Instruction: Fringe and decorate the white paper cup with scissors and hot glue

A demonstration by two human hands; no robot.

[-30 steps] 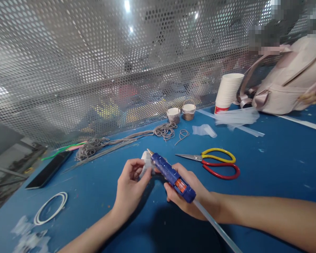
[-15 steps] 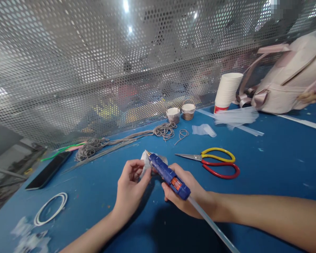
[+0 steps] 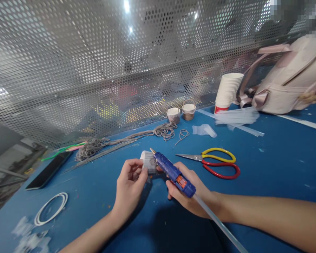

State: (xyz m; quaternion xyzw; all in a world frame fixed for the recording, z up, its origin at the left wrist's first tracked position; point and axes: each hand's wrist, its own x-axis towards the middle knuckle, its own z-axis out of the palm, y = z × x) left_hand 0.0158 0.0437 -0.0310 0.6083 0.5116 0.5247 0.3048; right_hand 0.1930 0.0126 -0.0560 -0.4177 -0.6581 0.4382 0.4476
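Observation:
My left hand [image 3: 130,184] pinches a small white ribbed cup [image 3: 148,162] lying on its side, with some grey cord at its right end. In my right hand [image 3: 191,186] is a blue hot glue gun [image 3: 170,168], a long clear glue stick [image 3: 218,221] running out of its back. The gun's metal tip points up and left, just above the cup; whether it touches is not clear. The gun hides part of the cup's right end. Right of the gun lie scissors [image 3: 202,158] with one yellow and one red handle.
Grey cord [image 3: 164,131] lies in a long bundle along the back. Two small handled baskets [image 3: 189,112] stand by the perforated metal panel [image 3: 107,70]. Paper cups [image 3: 228,93], clear strips [image 3: 237,117] and a pale backpack [image 3: 287,80] are at right; a phone [image 3: 48,170] and white coil [image 3: 51,209] at left.
My right hand has drawn the glue gun slightly right and back from the cup, uncovering more of its ribbed side. The cup appears turned a little in my left hand.

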